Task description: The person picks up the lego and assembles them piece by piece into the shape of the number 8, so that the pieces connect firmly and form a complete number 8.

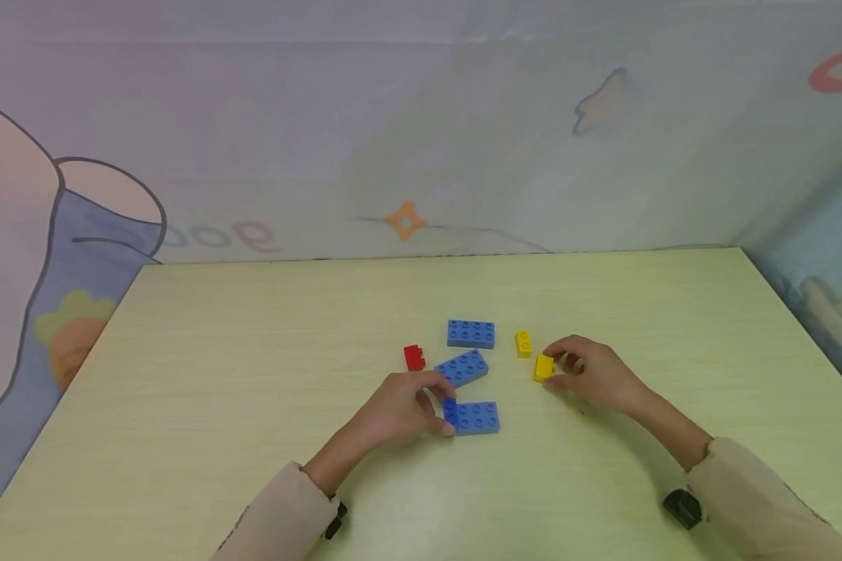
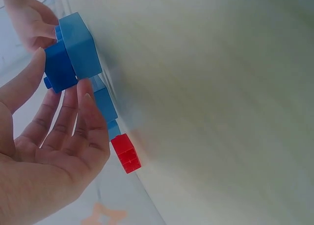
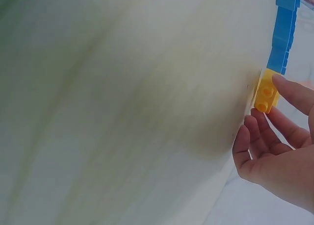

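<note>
My left hand (image 1: 401,407) pinches a small dark blue brick (image 2: 61,67) between thumb and fingers. This brick sits at the left end of the nearest light blue brick (image 1: 479,418); whether it is pressed fully down I cannot tell. My right hand (image 1: 596,374) holds a small yellow brick (image 1: 543,368) by thumb and fingertips, tipped so that its studs (image 3: 268,92) face sideways toward the palm. In the right wrist view its other fingers hang loosely curled.
A second light blue brick (image 1: 463,368) lies slanted just beyond my left fingers. Behind it lies a third light blue brick (image 1: 471,333). Another yellow brick (image 1: 523,344) stands near my right hand. A red brick (image 1: 414,358) rests on its side on the pale table (image 1: 217,374).
</note>
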Demonstrator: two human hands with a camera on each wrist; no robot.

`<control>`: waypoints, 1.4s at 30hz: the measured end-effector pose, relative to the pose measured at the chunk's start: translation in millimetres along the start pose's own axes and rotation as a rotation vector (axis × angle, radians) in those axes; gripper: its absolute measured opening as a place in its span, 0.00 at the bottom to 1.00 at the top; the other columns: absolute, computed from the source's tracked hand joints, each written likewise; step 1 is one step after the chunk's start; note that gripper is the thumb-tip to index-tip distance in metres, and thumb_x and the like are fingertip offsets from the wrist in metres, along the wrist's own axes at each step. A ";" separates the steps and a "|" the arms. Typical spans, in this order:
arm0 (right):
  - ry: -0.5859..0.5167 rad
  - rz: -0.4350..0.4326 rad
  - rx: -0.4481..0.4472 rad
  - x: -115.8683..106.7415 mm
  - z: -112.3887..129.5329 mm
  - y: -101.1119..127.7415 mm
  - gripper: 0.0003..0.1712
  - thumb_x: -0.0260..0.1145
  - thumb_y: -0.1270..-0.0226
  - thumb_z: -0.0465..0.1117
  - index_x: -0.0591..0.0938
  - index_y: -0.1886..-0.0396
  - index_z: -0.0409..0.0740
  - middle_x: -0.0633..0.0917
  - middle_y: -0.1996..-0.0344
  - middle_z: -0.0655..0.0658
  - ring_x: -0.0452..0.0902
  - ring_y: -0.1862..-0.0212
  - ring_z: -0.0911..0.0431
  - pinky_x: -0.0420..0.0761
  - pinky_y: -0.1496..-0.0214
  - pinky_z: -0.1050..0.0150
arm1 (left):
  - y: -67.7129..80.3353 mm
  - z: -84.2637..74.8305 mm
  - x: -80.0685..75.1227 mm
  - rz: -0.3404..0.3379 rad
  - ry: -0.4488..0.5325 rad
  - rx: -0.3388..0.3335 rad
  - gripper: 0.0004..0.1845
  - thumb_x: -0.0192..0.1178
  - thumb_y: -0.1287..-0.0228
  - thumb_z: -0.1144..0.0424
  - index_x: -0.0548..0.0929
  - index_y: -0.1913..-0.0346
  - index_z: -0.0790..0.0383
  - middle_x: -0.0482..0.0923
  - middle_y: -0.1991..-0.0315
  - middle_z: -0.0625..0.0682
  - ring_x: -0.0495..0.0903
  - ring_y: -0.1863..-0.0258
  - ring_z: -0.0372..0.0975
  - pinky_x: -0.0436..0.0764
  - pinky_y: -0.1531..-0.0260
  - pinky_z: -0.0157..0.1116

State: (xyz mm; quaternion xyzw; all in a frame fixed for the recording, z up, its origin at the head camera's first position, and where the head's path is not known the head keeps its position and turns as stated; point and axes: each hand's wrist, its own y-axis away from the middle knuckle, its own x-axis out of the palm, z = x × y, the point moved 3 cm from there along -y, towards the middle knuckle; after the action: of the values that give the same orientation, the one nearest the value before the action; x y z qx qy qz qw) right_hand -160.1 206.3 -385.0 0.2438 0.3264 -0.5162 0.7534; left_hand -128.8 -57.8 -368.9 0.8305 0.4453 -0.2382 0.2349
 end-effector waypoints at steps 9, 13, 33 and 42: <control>-0.074 0.006 -0.053 2.1 7.0 1.9 0.17 0.69 0.48 0.31 0.77 0.57 0.34 0.79 0.63 0.44 0.73 0.63 0.53 0.76 0.62 0.64 | -0.1 -1.0 -1.6 0.001 -0.002 0.001 0.15 0.71 0.54 0.66 0.80 0.61 0.59 0.77 0.66 0.47 0.73 0.70 0.38 0.72 0.71 0.33; -0.123 0.017 -0.143 6.4 19.0 4.7 0.19 0.70 0.50 0.30 0.77 0.57 0.33 0.79 0.63 0.43 0.73 0.65 0.52 0.76 0.65 0.66 | -0.6 0.4 -1.4 0.000 0.000 0.010 0.15 0.71 0.54 0.66 0.80 0.61 0.59 0.77 0.66 0.47 0.73 0.71 0.38 0.72 0.72 0.33; -0.127 0.111 -0.337 30.3 60.6 17.1 0.16 0.69 0.47 0.34 0.79 0.57 0.35 0.76 0.66 0.49 0.71 0.66 0.54 0.77 0.64 0.64 | -2.0 1.8 0.4 0.004 0.000 0.014 0.15 0.70 0.53 0.66 0.81 0.61 0.59 0.77 0.66 0.47 0.73 0.72 0.38 0.73 0.72 0.32; -0.092 0.107 -0.302 36.6 66.6 18.4 0.17 0.69 0.46 0.35 0.80 0.56 0.35 0.73 0.67 0.51 0.70 0.67 0.56 0.75 0.66 0.66 | -2.1 1.8 0.3 0.007 -0.007 0.014 0.15 0.70 0.53 0.65 0.81 0.60 0.59 0.77 0.66 0.47 0.73 0.73 0.38 0.73 0.73 0.32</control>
State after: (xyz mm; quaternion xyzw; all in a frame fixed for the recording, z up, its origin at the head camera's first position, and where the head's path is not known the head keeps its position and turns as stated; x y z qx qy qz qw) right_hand -117.5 143.2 -367.2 0.1208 0.3518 -0.4310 0.8221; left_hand -130.7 -57.7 -370.9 0.8329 0.4397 -0.2434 0.2316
